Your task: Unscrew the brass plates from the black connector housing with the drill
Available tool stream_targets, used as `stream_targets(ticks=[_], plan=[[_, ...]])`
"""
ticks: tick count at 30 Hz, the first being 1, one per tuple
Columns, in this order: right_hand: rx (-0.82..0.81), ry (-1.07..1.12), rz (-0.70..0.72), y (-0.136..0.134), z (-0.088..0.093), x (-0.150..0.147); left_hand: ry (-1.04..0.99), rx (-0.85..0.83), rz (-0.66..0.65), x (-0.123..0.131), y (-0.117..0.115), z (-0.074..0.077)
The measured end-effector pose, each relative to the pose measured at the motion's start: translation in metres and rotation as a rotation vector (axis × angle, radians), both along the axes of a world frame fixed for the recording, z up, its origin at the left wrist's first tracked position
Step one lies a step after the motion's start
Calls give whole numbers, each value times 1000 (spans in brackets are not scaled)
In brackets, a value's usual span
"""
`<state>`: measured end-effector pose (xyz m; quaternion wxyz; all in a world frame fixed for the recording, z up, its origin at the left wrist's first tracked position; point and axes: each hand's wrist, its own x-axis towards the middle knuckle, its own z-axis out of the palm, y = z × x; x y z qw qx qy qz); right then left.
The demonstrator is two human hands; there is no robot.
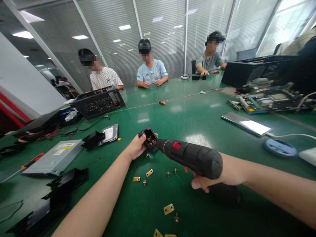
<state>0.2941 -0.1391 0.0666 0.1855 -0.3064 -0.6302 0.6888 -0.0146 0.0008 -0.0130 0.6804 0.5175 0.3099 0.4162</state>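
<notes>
My left hand (136, 147) is closed around a small black plastic socket block (149, 138) with brass contacts inside, held just above the green table (187, 112). My right hand (212, 179) grips a black electric screwdriver (192, 157) with a red switch. The tool's tip points left into the open face of the block. Several loose brass screws (171, 171) and small brass plates (149, 172) lie on the table under and in front of my hands.
A silver drive (53, 157) and black covers (66, 179) lie at the left. A black chassis (98, 102) stands farther back. A circuit board (269, 98), a phone (247, 124) and a blue disc (279, 147) are at the right. Three people sit across the table.
</notes>
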Motion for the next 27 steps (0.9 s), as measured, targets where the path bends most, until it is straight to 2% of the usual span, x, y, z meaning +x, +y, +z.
stream_targets(ticks=[5,10,27], plan=[[-11,30,-21,1,-1,1,-49,-21,-41,-3,3,-4],[-35,53,-18,1,-3,2,-103,-98,-81,-5,3,-1],[-10,15,-48,-3,8,1,-141,-115,-70,-3,4,-1]])
